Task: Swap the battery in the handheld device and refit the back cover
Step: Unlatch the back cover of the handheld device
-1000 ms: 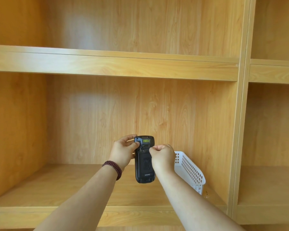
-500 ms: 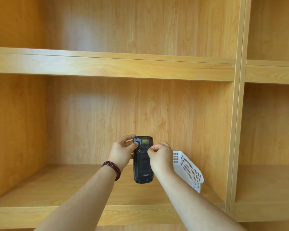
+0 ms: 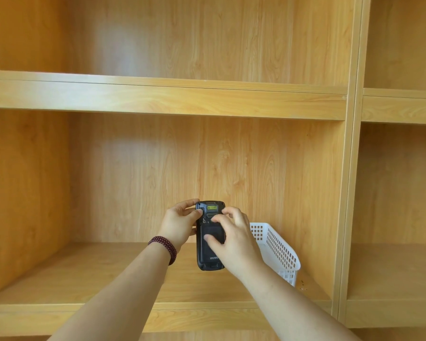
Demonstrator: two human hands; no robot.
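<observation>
Left hand point(image 3: 178, 226) gripping the black device point(image 3: 208, 252) at its top. Right hand point(image 3: 234, 238) loose, fingertips point(image 3: 207, 237) on its back. White basket point(image 3: 278, 252) just right, on the shelf point(image 3: 84, 274).

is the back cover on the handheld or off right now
On. The handheld device shows a closed dark back cover, no battery bay exposed. The right hand presses on it; whether it is latched cannot be told.

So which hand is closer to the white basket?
The right hand. It sits on the handheld device just in front of the white basket, while the left hand grips the device's far side.
</observation>
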